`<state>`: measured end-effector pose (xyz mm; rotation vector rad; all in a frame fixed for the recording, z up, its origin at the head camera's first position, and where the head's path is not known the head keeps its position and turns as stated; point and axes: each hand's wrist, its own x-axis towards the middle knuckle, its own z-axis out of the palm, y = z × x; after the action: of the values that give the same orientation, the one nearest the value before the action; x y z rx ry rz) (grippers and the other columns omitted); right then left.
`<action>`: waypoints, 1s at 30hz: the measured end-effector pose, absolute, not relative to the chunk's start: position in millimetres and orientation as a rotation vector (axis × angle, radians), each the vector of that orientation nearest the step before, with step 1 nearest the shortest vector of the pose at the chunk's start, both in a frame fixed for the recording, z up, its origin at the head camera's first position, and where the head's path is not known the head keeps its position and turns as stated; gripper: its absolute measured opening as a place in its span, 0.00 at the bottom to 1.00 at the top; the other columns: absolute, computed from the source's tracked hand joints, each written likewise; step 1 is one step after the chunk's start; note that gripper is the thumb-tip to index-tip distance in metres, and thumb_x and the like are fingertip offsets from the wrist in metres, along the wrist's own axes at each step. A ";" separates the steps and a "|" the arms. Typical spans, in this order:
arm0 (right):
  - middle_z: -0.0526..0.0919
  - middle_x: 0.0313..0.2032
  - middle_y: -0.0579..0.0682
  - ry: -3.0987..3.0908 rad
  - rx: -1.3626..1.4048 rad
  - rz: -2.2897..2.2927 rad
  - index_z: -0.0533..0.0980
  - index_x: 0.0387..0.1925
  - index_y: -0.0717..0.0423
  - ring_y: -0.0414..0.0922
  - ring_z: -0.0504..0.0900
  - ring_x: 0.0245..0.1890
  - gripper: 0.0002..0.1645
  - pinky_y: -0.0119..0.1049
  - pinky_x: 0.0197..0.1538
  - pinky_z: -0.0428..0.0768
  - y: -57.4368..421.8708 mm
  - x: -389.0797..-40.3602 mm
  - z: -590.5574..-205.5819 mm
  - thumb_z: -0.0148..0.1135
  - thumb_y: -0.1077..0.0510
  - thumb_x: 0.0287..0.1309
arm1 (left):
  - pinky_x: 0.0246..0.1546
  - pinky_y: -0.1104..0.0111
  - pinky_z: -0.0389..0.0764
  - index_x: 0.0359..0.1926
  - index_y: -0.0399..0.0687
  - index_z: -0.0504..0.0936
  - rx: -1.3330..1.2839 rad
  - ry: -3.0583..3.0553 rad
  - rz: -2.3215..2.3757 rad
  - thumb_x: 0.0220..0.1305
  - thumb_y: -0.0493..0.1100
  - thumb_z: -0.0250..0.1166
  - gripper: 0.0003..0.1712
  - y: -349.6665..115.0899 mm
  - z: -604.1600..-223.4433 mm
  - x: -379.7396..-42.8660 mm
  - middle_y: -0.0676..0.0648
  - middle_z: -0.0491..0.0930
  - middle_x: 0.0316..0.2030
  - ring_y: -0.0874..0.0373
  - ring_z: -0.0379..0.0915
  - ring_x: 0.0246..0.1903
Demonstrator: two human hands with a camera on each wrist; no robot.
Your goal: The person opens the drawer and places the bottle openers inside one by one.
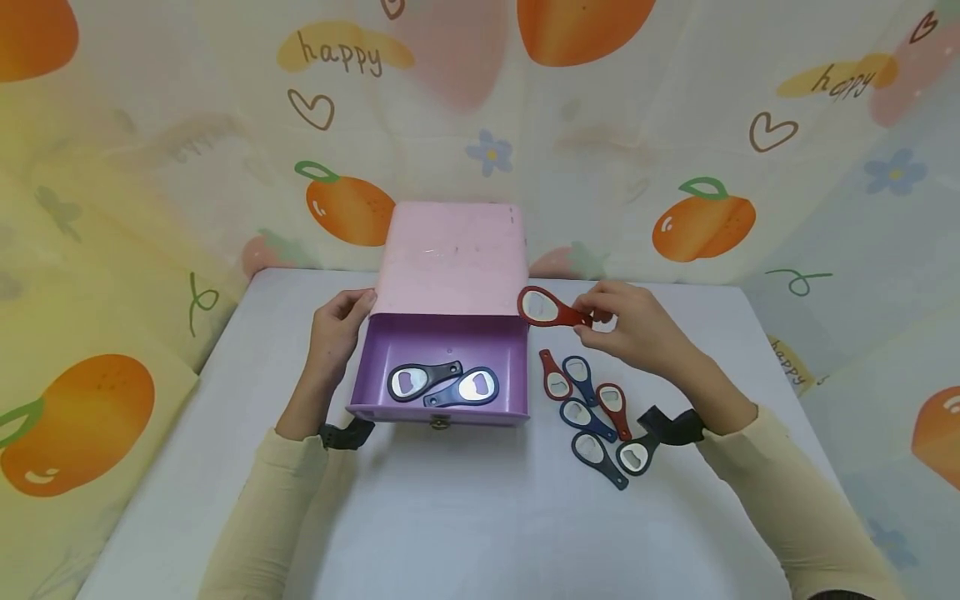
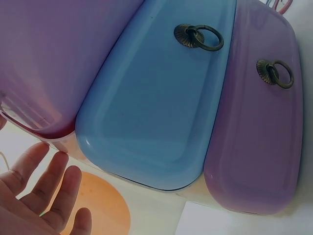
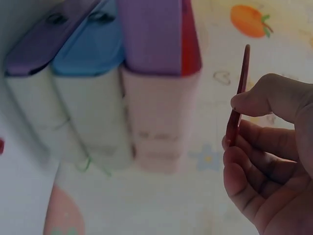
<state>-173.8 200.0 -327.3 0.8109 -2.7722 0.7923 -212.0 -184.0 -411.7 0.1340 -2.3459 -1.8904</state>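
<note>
My right hand (image 1: 630, 325) pinches a red bottle opener (image 1: 538, 307) by its handle, above the table beside the drawer cabinet (image 1: 453, 258). In the right wrist view that bottle opener (image 3: 239, 98) appears edge-on between thumb and fingers. The cabinet's purple top drawer (image 1: 495, 342) is pulled out. In it lie a black bottle opener (image 1: 431, 375) and a dark blue bottle opener (image 1: 450, 396). My left hand (image 1: 339, 327) rests against the cabinet's left side, and its fingers (image 2: 61, 196) look fairly straight in the left wrist view.
Several bottle openers, red, blue and black, lie right of the drawer, among them a red one (image 1: 613, 408) and a black one (image 1: 588, 450). Beneath the pulled-out drawer are a blue drawer (image 2: 151, 98) and a purple drawer (image 2: 254, 142), both closed. A fruit-patterned cloth (image 1: 600, 167) hangs behind.
</note>
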 end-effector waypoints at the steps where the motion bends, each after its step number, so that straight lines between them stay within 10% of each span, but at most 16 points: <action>1: 0.82 0.33 0.51 -2.764 0.835 0.802 0.82 0.38 0.61 0.44 0.76 0.33 0.11 0.37 0.38 0.80 193.8 -174.7 -324.8 0.70 0.64 0.51 | 0.52 0.70 0.70 0.52 0.37 0.80 0.133 -2.344 -1.891 0.67 0.56 0.61 0.26 -183.9 -411.9 -212.1 0.60 0.80 0.42 0.64 0.72 0.47; 22: 0.78 0.33 0.50 -2.953 1.003 0.573 0.84 0.41 0.58 0.44 0.74 0.34 0.12 0.29 0.36 0.77 110.0 -171.3 -308.3 0.68 0.58 0.54 | 0.52 0.71 0.70 0.53 0.35 0.79 0.126 -2.336 -1.886 0.68 0.55 0.61 0.27 -184.3 -413.3 -212.6 0.63 0.78 0.39 0.63 0.72 0.47; 30: 0.75 0.27 0.48 -2.914 1.079 0.429 0.81 0.27 0.56 0.43 0.70 0.29 0.04 0.29 0.32 0.70 94.0 -169.6 -315.2 0.65 0.60 0.55 | 0.52 0.70 0.70 0.53 0.35 0.79 0.131 -2.334 -1.887 0.67 0.54 0.61 0.26 -184.6 -414.5 -211.9 0.64 0.79 0.39 0.64 0.71 0.47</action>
<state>-169.6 94.0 -315.2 1.0792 -2.9139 0.4293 -211.9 -184.6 -414.5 0.1309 -2.3344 -1.8874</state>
